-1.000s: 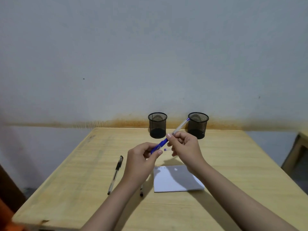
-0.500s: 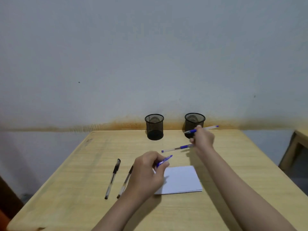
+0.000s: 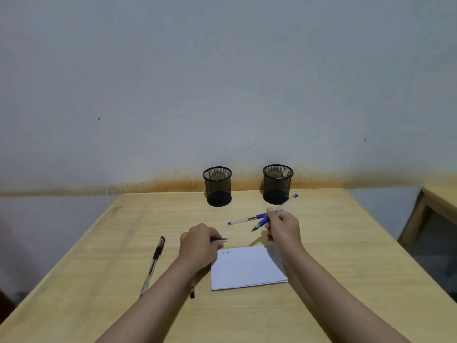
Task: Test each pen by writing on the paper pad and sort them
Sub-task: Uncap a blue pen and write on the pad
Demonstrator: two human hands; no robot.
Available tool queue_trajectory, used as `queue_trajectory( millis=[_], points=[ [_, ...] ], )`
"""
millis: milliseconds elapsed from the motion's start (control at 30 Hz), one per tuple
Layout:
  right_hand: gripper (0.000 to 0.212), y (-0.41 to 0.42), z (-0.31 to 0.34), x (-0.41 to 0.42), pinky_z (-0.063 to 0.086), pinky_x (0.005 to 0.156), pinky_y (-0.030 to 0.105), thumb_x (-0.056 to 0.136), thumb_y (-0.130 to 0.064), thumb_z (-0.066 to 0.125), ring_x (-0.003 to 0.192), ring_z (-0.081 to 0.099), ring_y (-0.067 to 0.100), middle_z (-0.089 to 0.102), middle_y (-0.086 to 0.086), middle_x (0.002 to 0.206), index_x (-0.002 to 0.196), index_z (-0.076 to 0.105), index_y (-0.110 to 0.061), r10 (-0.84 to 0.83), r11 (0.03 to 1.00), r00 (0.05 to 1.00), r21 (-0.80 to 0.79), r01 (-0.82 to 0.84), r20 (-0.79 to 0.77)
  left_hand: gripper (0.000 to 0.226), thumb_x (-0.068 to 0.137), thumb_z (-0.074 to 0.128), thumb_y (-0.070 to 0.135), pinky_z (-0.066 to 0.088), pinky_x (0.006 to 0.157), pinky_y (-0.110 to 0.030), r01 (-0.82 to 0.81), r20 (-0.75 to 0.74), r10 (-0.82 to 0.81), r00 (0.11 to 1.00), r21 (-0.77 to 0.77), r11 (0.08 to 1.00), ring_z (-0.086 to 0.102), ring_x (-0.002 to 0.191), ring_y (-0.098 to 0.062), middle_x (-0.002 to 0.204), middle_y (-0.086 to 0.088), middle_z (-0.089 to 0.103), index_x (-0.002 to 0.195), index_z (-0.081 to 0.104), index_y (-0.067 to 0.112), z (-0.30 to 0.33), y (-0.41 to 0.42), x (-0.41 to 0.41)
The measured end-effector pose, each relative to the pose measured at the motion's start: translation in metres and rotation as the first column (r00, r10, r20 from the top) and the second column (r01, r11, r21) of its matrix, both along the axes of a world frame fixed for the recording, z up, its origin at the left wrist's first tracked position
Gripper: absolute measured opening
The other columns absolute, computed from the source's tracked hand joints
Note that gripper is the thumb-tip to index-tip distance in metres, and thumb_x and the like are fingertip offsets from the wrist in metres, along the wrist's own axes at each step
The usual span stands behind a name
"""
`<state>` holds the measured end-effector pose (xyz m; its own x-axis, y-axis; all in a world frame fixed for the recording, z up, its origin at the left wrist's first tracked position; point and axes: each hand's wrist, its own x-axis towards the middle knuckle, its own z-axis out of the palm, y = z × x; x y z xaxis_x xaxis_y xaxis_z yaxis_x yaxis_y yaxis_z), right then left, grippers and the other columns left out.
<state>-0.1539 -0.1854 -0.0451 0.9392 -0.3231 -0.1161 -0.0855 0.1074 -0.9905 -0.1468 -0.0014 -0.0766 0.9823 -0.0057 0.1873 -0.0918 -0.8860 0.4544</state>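
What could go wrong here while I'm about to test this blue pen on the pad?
The right hand holds the uncapped blue pen in the air, tip bare, so it might mark the table or skin. The left hand pinches the small blue cap, easily dropped. The paper pad lies unheld and may slide under the stroke.

Single head view, looking forward and down, near table (image 3: 321, 243), facing wall (image 3: 222, 82)

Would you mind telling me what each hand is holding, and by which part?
The right hand grips an uncapped blue pen around its middle, tip down-left. The left hand holds its cap, mostly enclosed.
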Motion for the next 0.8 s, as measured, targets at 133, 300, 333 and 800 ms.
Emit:
queue_trajectory(
  millis=[133,300,333,800],
  points=[
    [0.026,0.001,-0.007,-0.004,0.036,0.049,0.024,0.096,-0.023,0.054,0.054,0.039,0.015,0.049,0.010,0.065,0.080,0.058,-0.002,0.028,1.000,1.000,0.002,-0.028,0.004,0.017,0.088,0.056,0.033,0.030,0.076,-0.034,0.000,0.016,-0.001,1.000,0.056,0.998,0.055,0.095,-0.018,0.097,0.005,0.061,0.094,0.070,0.025,-0.011,-0.001,0.008],
    [0.028,0.000,-0.017,0.001,0.041,0.052,0.025,0.094,-0.025,0.056,0.055,0.045,0.015,0.053,0.008,0.063,0.084,0.060,0.000,0.040,0.999,0.999,-0.022,-0.039,0.037,0.027,0.090,0.050,0.033,0.030,0.089,-0.031,0.024,0.156,-0.020,0.988,-0.025,0.999,0.049,0.107,-0.014,0.109,0.006,0.055,0.113,0.061,0.023,-0.005,-0.003,-0.014],
    [0.027,0.001,-0.019,0.003,0.042,0.049,0.024,0.094,-0.025,0.057,0.053,0.046,0.014,0.054,0.008,0.063,0.086,0.061,0.001,0.052,0.998,0.998,-0.031,-0.050,0.045,0.027,0.090,0.050,0.033,0.033,0.092,-0.031,0.053,0.188,-0.043,0.981,-0.046,0.998,0.050,0.105,-0.013,0.108,0.008,0.055,0.111,0.062,0.023,-0.004,-0.005,-0.025],
    [0.022,0.021,-0.040,0.004,0.050,0.050,0.032,0.087,-0.012,0.067,0.050,0.055,0.018,0.054,0.010,0.057,0.074,0.050,-0.007,0.318,0.944,0.948,-0.087,-0.317,-0.001,0.051,0.092,0.034,0.050,0.032,0.103,-0.026,0.345,0.015,-0.347,0.938,0.094,0.934,0.018,0.135,-0.006,0.147,0.007,0.026,0.138,0.032,0.028,-0.036,-0.020,-0.088]
  ],
)
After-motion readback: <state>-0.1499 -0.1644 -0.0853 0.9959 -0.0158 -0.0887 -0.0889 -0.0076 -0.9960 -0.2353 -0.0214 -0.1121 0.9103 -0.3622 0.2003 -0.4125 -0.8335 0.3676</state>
